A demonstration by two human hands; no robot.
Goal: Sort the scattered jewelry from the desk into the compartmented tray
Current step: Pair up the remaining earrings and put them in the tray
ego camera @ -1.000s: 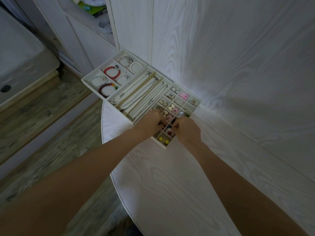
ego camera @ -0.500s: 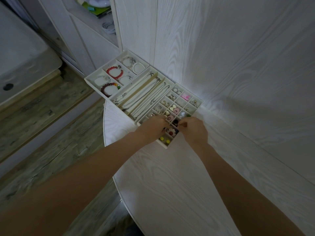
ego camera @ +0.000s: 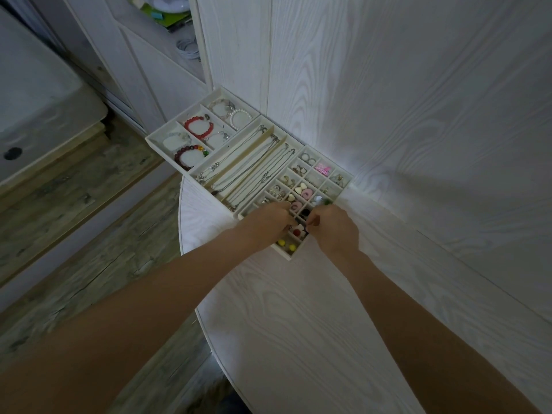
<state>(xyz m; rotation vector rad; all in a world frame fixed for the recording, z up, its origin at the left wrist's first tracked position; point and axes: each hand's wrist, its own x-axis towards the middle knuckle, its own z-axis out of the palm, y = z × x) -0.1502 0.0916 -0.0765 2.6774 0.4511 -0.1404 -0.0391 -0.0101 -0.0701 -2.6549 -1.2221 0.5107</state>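
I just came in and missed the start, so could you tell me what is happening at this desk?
A person is sorting jewelry into a compartmented tray at the back of the desk. Both hands, the left hand and the right hand, are over the small-grid section near the front, fingers down among the cells. What they pinch is hidden. The bracelets and necklaces already lie in their sections.

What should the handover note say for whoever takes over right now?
Left hand: over the near cells of the small-grid section, fingers curled; cannot tell if it holds anything.
Right hand: beside it, fingertips pinched over the same cells; whatever it pinches is hidden.
Tray: at the desk's far corner against the wall, its left end overhanging the desk edge.
Done: red bracelet and others in the left section, necklaces in the long slots, small pieces like the yellow beads in the grid.
Left: no loose jewelry visible on the desk; finish the piece under the hands.
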